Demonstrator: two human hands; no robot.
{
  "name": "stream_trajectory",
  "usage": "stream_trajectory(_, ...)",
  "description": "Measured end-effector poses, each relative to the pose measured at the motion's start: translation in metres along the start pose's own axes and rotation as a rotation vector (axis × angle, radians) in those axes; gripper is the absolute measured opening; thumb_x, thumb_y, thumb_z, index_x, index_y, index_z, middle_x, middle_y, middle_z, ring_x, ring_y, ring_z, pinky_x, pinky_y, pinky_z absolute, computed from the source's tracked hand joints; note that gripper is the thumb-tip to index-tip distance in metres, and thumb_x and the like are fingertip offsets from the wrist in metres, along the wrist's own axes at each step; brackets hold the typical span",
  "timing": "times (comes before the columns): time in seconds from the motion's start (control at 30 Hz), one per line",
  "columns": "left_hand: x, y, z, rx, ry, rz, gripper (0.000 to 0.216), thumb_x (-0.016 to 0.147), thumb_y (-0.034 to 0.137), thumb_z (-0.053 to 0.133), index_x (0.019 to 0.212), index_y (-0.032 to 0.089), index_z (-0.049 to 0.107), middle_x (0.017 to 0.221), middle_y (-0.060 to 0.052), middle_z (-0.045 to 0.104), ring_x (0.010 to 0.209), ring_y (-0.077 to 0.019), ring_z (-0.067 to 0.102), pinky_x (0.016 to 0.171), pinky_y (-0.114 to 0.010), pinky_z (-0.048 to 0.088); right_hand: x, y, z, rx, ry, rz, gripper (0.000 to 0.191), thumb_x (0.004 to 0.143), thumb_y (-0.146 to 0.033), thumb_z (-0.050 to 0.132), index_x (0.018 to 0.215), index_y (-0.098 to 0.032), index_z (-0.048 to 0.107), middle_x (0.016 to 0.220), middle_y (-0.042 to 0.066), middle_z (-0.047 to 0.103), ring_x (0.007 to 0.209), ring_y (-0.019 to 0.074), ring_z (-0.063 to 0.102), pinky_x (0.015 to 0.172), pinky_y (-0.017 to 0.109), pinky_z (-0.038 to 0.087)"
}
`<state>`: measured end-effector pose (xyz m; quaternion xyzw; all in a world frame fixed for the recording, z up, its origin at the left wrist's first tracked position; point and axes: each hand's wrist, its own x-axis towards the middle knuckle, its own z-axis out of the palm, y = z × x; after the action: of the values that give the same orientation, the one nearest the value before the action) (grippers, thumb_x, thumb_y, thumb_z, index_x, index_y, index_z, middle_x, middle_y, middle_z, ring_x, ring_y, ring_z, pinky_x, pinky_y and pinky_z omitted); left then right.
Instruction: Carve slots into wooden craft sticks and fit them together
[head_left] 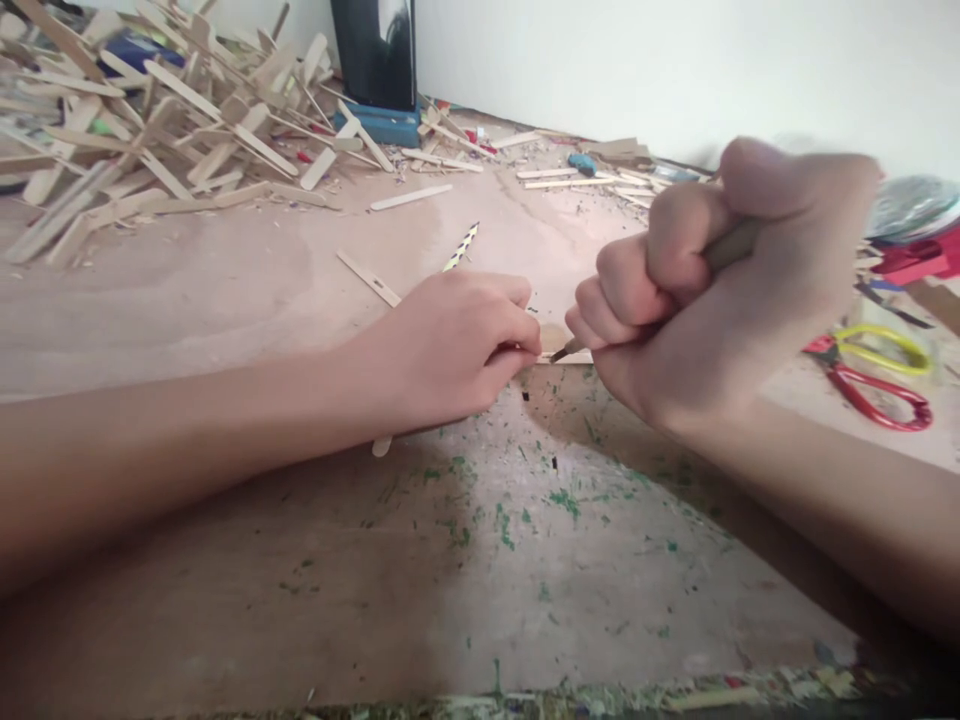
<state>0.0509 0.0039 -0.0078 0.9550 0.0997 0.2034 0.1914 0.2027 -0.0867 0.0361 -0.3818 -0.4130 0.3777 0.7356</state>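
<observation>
My left hand (469, 345) is closed, its thumb and fingers pinching a thin wooden craft stick (574, 358) flat against the table. Most of that stick is hidden by my hands. Gripped in the fist of my right hand (697, 280) is a carving tool with a brownish handle (733, 246). Its dark metal tip (559, 355) touches the stick just right of my left fingertips. Behind my left wrist lies a craft stick with a small slot (367, 278), next to a patterned yellow pencil (461, 247). Another rounded stick end (382, 447) pokes out under my left forearm.
A big heap of craft sticks (187, 120) fills the back left, beside a black upright object on a blue base (386, 125). Red-and-yellow-handled scissors (877, 375) lie at the right, near a red object (915, 260). Green shavings (562, 502) dot the wooden table (337, 600).
</observation>
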Motion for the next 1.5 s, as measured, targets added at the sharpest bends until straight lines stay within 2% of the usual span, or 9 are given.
stream_trajectory(0.23, 0.002, 0.000, 0.001, 0.012, -0.002, -0.004, 0.025, 0.099, 0.014, 0.066, 0.092, 0.022, 0.089, 0.084, -0.001, 0.071, 0.075, -0.0152, 0.064, 0.073, -0.032, 0.045, 0.006, -0.011, -0.001, -0.131, -0.081, 0.219, 0.059, 0.097, -0.024, 0.049, 0.050, -0.021, 0.014, 0.052, -0.004, -0.001, 0.044, 0.0101, 0.005, 0.041, 0.029, 0.012)
stream_trajectory(0.37, 0.002, 0.000, 0.001, 0.033, -0.003, 0.001, 0.026, 0.100, 0.015, 0.066, 0.089, 0.021, 0.088, 0.078, -0.001, 0.063, 0.070, -0.0139, 0.058, 0.068, -0.032, 0.041, 0.011, -0.019, 0.002, -0.145, -0.041, 0.111, 0.057, 0.093, -0.022, 0.053, 0.056, -0.022, 0.010, 0.059, -0.004, -0.004, 0.050, 0.0104, -0.001, 0.044, 0.032, 0.005)
stream_trajectory(0.47, 0.002, 0.001, 0.000, 0.039, -0.011, -0.002, 0.026, 0.101, 0.017, 0.066, 0.087, 0.021, 0.087, 0.078, -0.001, 0.063, 0.070, -0.0139, 0.058, 0.069, -0.033, 0.042, 0.013, -0.025, 0.005, -0.216, -0.002, 0.126, 0.069, 0.089, -0.018, 0.062, 0.072, -0.020, -0.005, 0.064, -0.003, -0.005, 0.053, 0.0091, -0.002, 0.047, 0.033, 0.005)
stream_trajectory(0.57, 0.002, 0.001, -0.001, 0.024, -0.019, -0.016, 0.026, 0.101, 0.017, 0.065, 0.087, 0.021, 0.087, 0.082, -0.002, 0.067, 0.073, -0.0147, 0.062, 0.070, -0.033, 0.043, 0.013, -0.025, 0.005, -0.206, -0.052, 0.170, 0.074, 0.082, -0.018, 0.067, 0.086, -0.020, -0.007, 0.062, -0.003, -0.004, 0.051, 0.0076, 0.000, 0.046, 0.032, 0.006)
stream_trajectory(0.83, 0.000, 0.000, -0.001, 0.016, -0.039, -0.026, 0.027, 0.103, 0.018, 0.063, 0.092, 0.022, 0.087, 0.087, -0.003, 0.070, 0.079, -0.0167, 0.065, 0.073, -0.034, 0.045, 0.017, -0.017, -0.005, -0.143, -0.153, 0.154, 0.082, 0.079, -0.022, 0.075, 0.081, -0.022, -0.007, 0.059, -0.005, -0.005, 0.048, 0.0073, 0.002, 0.041, 0.031, 0.009)
stream_trajectory(1.03, 0.001, 0.002, -0.002, 0.022, -0.039, -0.027, 0.026, 0.102, 0.019, 0.064, 0.092, 0.023, 0.087, 0.090, -0.003, 0.072, 0.082, -0.0174, 0.067, 0.076, -0.034, 0.046, 0.015, -0.016, -0.004, -0.154, -0.186, 0.195, 0.078, 0.078, -0.026, 0.072, 0.077, -0.022, -0.006, 0.052, -0.003, 0.000, 0.045, 0.0091, 0.008, 0.041, 0.032, 0.010)
stream_trajectory(1.2, 0.002, 0.000, 0.000, 0.029, -0.032, -0.020, 0.027, 0.103, 0.019, 0.062, 0.092, 0.023, 0.087, 0.088, -0.003, 0.070, 0.082, -0.0177, 0.067, 0.076, -0.035, 0.046, 0.012, -0.016, -0.001, -0.134, -0.104, 0.167, 0.069, 0.080, -0.025, 0.070, 0.058, -0.022, 0.004, 0.053, -0.004, -0.001, 0.046, 0.0084, 0.003, 0.042, 0.031, 0.004)
stream_trajectory(1.4, 0.001, 0.001, 0.000, 0.033, -0.047, -0.026, 0.029, 0.103, 0.018, 0.060, 0.095, 0.022, 0.088, 0.088, -0.004, 0.071, 0.083, -0.0191, 0.066, 0.077, -0.037, 0.045, 0.011, -0.011, -0.001, -0.122, -0.109, 0.109, 0.055, 0.102, -0.021, 0.043, 0.060, -0.021, 0.008, 0.059, -0.004, -0.002, 0.046, 0.0095, 0.003, 0.044, 0.030, 0.004)
stream_trajectory(1.5, 0.001, 0.001, 0.000, 0.029, -0.035, -0.027, 0.029, 0.103, 0.019, 0.061, 0.095, 0.021, 0.089, 0.089, -0.004, 0.073, 0.082, -0.0184, 0.067, 0.077, -0.036, 0.046, 0.007, -0.009, 0.001, -0.123, -0.113, 0.102, 0.056, 0.101, -0.020, 0.046, 0.061, -0.021, 0.007, 0.060, -0.004, 0.000, 0.046, 0.0089, 0.005, 0.044, 0.028, 0.006)
